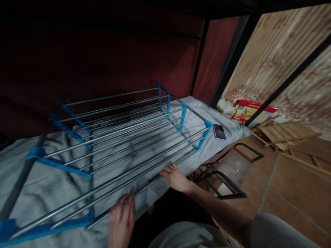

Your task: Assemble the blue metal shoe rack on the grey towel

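A drying rack (144, 147) with grey metal rods and blue plastic brackets stands on a light grey cloth. Its rods run from the lower left toward the right. My left hand (121, 220) is closed over the lowest near rod, its fingers bent across the bar and its thumb hidden. Farther right along that same rod, my right hand (176, 178) curls its fingers over the bar. One blue bracket (204, 135) joins several rods at the right end, and another blue bracket (64, 168) does so at the left.
A phone (219, 132) lies on the grey cloth (204, 106) right of the rack. Dark metal frames (227, 184) jut out beside the cloth's edge. On the tiled floor are a wooden slatted piece (289, 134) and a red-yellow box (254, 112). A dark post (236, 58) rises behind.
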`<control>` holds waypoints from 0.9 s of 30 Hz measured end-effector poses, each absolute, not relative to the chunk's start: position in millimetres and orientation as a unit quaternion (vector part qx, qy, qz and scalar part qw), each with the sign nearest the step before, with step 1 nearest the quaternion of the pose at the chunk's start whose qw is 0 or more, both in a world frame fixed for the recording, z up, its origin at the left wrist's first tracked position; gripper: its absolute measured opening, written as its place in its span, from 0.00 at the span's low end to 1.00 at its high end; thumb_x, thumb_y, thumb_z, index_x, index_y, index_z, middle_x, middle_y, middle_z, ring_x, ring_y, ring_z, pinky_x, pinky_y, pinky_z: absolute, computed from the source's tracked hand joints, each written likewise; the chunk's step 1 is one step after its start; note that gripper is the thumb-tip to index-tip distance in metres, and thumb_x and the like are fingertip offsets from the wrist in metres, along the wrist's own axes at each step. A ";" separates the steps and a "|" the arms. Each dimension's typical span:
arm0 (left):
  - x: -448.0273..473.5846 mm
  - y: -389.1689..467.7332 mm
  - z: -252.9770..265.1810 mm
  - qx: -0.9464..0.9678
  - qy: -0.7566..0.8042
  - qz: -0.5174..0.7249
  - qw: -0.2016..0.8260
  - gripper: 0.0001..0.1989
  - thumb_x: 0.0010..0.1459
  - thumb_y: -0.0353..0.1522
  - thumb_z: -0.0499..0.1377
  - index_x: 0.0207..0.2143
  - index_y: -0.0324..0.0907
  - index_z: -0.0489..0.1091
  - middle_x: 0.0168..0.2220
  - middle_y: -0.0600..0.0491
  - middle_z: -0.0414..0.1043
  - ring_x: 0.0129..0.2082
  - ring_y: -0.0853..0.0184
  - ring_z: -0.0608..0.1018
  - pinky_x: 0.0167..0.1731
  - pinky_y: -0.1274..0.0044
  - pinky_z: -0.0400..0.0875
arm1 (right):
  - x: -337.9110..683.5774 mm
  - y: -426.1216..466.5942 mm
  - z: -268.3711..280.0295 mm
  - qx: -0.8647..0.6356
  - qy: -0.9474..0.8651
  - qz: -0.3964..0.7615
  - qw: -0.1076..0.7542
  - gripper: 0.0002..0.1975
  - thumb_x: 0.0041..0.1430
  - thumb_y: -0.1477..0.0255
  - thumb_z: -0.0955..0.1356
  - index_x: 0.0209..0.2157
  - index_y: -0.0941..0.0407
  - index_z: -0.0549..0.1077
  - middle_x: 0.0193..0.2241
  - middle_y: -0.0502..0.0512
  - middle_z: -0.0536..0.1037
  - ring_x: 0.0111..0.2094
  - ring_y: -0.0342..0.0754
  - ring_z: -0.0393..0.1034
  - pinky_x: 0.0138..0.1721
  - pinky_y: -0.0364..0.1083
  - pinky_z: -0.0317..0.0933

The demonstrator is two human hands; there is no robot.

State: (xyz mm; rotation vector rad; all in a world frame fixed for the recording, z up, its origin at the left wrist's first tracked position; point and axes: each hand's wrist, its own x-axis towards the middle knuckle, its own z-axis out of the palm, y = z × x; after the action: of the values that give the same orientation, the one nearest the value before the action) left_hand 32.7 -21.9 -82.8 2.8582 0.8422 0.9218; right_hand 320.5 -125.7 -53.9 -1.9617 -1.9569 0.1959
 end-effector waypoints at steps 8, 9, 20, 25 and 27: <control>-37.1 -39.3 -88.2 0.710 0.546 0.422 0.140 0.10 0.63 0.37 0.53 0.42 0.43 0.71 0.40 0.48 0.72 0.45 0.59 0.75 0.48 0.65 0.71 | 313.6 -125.0 -71.7 -0.684 -0.692 0.077 0.218 0.14 0.68 0.75 0.61 0.49 0.54 0.75 0.44 0.58 0.76 0.45 0.53 0.68 0.50 0.54 0.59; -41.0 -37.6 -86.6 0.657 0.581 0.447 0.174 0.10 0.62 0.38 0.55 0.41 0.43 0.70 0.40 0.49 0.72 0.43 0.60 0.75 0.46 0.67 0.72 | 313.9 -123.3 -72.8 -0.681 -0.695 0.074 0.218 0.14 0.68 0.75 0.61 0.48 0.54 0.75 0.44 0.58 0.76 0.45 0.53 0.68 0.50 0.54 0.59; -29.0 -19.4 -80.9 0.489 0.594 0.533 0.352 0.18 0.52 0.33 0.58 0.47 0.42 0.69 0.45 0.48 0.73 0.46 0.62 0.76 0.52 0.66 0.70 | 337.8 -139.5 -68.2 -0.660 -0.719 0.032 0.215 0.15 0.71 0.69 0.59 0.52 0.53 0.73 0.44 0.57 0.77 0.45 0.52 0.69 0.48 0.52 0.61; -27.0 -23.0 -77.8 0.486 0.600 0.521 0.364 0.18 0.50 0.32 0.59 0.45 0.41 0.71 0.43 0.48 0.74 0.46 0.61 0.76 0.52 0.66 0.70 | 341.2 -145.1 -67.3 -0.661 -0.717 0.042 0.218 0.16 0.72 0.67 0.58 0.51 0.53 0.73 0.44 0.58 0.76 0.45 0.52 0.70 0.47 0.52 0.61; -28.2 -22.7 -73.9 0.479 0.605 0.513 0.375 0.18 0.53 0.35 0.60 0.46 0.41 0.71 0.45 0.47 0.74 0.47 0.60 0.76 0.52 0.66 0.69 | 341.3 -143.3 -66.0 -0.663 -0.715 0.040 0.218 0.16 0.72 0.67 0.58 0.51 0.53 0.73 0.44 0.59 0.76 0.45 0.52 0.70 0.48 0.52 0.61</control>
State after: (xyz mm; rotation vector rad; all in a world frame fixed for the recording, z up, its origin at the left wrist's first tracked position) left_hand -28.2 -22.7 -73.9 1.2249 1.5494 1.3139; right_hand 341.3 -143.3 -66.0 -1.8356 -1.9800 0.1100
